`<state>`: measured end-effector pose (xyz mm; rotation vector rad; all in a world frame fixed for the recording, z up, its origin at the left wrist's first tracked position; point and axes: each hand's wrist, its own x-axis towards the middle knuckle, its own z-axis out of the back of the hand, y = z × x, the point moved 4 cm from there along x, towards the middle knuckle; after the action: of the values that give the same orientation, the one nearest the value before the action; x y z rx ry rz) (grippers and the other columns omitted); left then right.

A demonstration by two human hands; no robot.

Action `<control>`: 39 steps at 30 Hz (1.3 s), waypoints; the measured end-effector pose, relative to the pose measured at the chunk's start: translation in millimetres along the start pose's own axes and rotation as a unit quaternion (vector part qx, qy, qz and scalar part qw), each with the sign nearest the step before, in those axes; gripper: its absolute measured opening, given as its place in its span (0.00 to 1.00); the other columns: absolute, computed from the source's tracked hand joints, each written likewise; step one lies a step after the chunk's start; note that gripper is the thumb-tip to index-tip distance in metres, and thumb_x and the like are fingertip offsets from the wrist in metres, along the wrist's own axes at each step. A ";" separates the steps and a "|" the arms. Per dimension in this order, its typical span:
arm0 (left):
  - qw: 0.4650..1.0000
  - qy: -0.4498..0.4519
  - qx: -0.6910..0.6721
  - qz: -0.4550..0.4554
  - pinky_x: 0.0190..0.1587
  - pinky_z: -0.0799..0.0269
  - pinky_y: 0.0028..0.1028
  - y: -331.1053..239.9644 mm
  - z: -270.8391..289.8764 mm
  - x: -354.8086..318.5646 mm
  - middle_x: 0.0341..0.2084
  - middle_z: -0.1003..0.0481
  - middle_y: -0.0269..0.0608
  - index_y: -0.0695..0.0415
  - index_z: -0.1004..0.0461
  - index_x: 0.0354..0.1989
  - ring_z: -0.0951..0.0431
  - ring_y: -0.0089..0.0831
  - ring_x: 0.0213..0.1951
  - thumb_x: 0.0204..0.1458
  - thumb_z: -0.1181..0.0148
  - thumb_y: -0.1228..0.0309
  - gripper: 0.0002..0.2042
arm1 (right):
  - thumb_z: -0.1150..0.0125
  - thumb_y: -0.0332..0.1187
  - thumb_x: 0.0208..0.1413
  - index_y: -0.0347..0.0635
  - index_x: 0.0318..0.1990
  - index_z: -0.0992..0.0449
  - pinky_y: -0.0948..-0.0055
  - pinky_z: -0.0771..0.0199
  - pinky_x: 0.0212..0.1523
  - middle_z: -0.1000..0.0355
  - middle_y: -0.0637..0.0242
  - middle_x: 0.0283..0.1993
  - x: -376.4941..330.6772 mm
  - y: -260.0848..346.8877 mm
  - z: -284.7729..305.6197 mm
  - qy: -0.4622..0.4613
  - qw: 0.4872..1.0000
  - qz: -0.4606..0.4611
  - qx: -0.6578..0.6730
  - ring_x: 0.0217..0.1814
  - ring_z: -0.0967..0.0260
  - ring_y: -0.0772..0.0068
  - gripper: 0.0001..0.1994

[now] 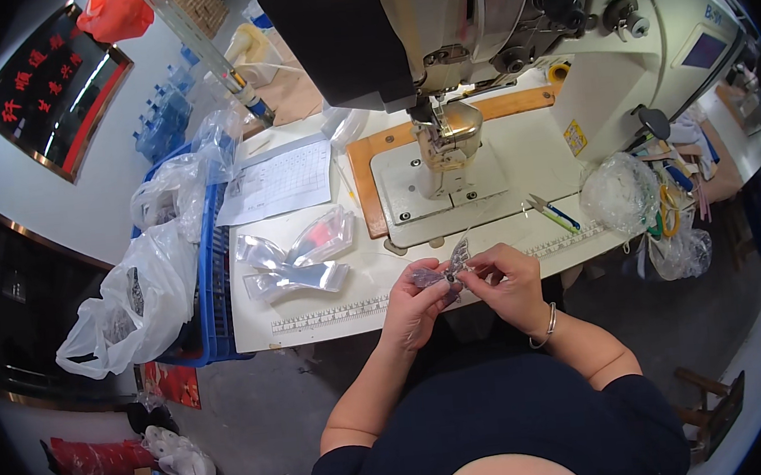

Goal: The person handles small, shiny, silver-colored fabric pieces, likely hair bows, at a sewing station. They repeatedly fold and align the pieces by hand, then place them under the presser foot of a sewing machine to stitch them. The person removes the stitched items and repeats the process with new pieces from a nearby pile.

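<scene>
In front of me, over the front edge of the white sewing table point(377, 303), both hands hold a small silvery, see-through bow-shaped piece point(460, 254) with a dark spot at its middle. My left hand point(408, 309) pinches one side between thumb and fingers. Thumb and fingertips of my right hand point(514, 291) close on the piece near its middle. Part of it is hidden behind my fingers. To the left of my hands, larger clear, shiny plastic bow-shaped pieces point(297, 261) lie on the table. Beyond my hands stands the sewing machine's needle and presser area point(449, 145).
The sewing machine head point(506, 18) looms over the table. Green-handled thread snips point(556, 213) lie at the right, near a plastic bag point(619, 194) and yellow scissors point(668, 210). A paper sheet point(276, 181) and a blue basket point(215, 284) with plastic bags are at the left.
</scene>
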<state>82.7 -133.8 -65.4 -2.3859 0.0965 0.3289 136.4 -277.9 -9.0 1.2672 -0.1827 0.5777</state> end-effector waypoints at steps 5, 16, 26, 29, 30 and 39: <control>0.998 -0.044 0.034 -0.016 0.40 0.27 0.32 2.5 0.8 0.9 0.43 0.31 0.47 0.57 0.36 0.44 0.24 0.34 0.36 0.45 0.43 0.82 0.17 | 0.33 0.25 0.41 0.38 0.32 0.26 0.82 0.30 0.23 0.28 0.67 0.28 -1.6 -14.7 -1.4 0.034 0.996 -0.061 0.048 0.24 0.29 0.79 0.09; 0.979 -0.096 0.111 -0.143 0.41 0.28 0.31 -14.0 0.9 -2.1 0.40 0.28 0.45 0.60 0.35 0.42 0.24 0.32 0.36 0.47 0.43 0.81 0.13 | 0.39 0.22 0.45 0.36 0.41 0.32 0.80 0.32 0.32 0.30 0.64 0.35 -21.3 -24.9 16.5 0.032 0.998 0.045 0.038 0.36 0.32 0.75 0.14; 0.457 -0.027 0.687 -0.565 0.54 0.45 0.37 -22.9 -38.7 -33.6 0.42 0.26 0.32 0.58 0.28 0.43 0.28 0.30 0.44 0.33 0.41 0.81 0.22 | 0.42 0.29 0.52 0.34 0.38 0.30 0.78 0.29 0.40 0.29 0.64 0.36 -12.9 -29.0 -35.8 0.072 0.789 -0.337 0.509 0.37 0.31 0.77 0.09; 0.518 -0.004 0.693 -0.502 0.55 0.47 0.37 -22.0 -44.9 -38.3 0.46 0.29 0.34 0.61 0.32 0.48 0.31 0.31 0.49 0.32 0.44 0.81 0.26 | 0.42 0.28 0.52 0.35 0.35 0.29 0.79 0.29 0.37 0.29 0.64 0.34 -6.6 -35.0 -33.9 0.061 0.757 -0.360 0.542 0.35 0.31 0.78 0.06; 0.536 0.018 0.692 -0.483 0.55 0.47 0.37 -22.8 -46.3 -37.3 0.47 0.29 0.36 0.62 0.34 0.50 0.32 0.33 0.50 0.32 0.44 0.81 0.27 | 0.43 0.28 0.53 0.35 0.35 0.29 0.79 0.29 0.37 0.28 0.65 0.34 -4.1 -38.7 -33.5 0.062 0.771 -0.350 0.529 0.34 0.31 0.78 0.06; 0.977 0.079 0.188 -0.058 0.47 0.35 0.26 -47.1 2.2 11.1 0.38 0.28 0.39 0.61 0.35 0.47 0.29 0.25 0.42 0.55 0.51 0.69 0.13 | 0.43 0.27 0.52 0.31 0.38 0.27 0.82 0.30 0.36 0.28 0.66 0.34 16.5 -41.5 -16.6 0.154 0.834 -0.290 0.442 0.33 0.32 0.81 0.08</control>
<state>100.5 -97.2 -39.2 -2.0265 0.0836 0.0566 168.2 -264.8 -42.0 1.9788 0.8199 0.3119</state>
